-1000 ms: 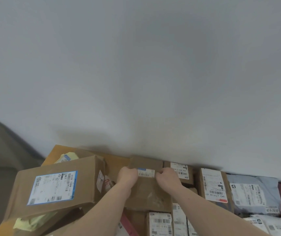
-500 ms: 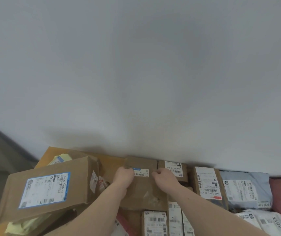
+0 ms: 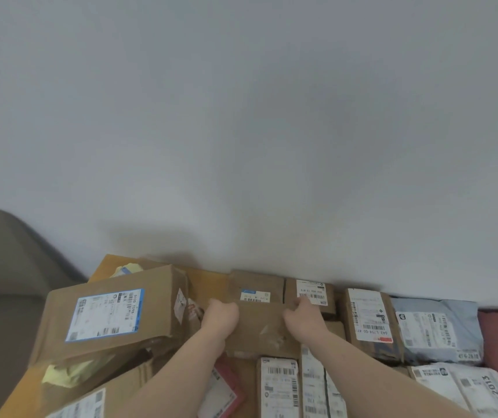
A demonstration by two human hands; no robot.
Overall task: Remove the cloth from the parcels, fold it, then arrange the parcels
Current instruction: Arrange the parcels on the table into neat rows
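The left hand point(image 3: 222, 316) grips the left edge of a brown box point(image 3: 258, 322), fingers curled over its far side, and the right hand point(image 3: 302, 316) grips the right edge the same way, so the box is held between the two hands near the wall point(image 3: 241, 131). The box lies at the back of the surface point(image 3: 205, 282), its small label point(image 3: 254, 295) facing up; just to its right, apparently touching, sits a smaller box point(image 3: 311, 294), then a tall box point(image 3: 368, 318), then a grey mailer point(image 3: 437, 327). To the left a big box point(image 3: 109, 312) leans tilted on crumpled yellow paper point(image 3: 66, 372). More parcels point(image 3: 277, 387) line up in front of the held box. No cloth shows here, so that part of the task seems done, and the step in hand looks like seating this box in the back row. To do it well, the person should push it back evenly with both hands until its far edge meets the wall, keep its right side flush with the smaller box without shoving that one askew, and let go only once it sits flat. The tilted big box crowds the left hand and may slide if nudged.
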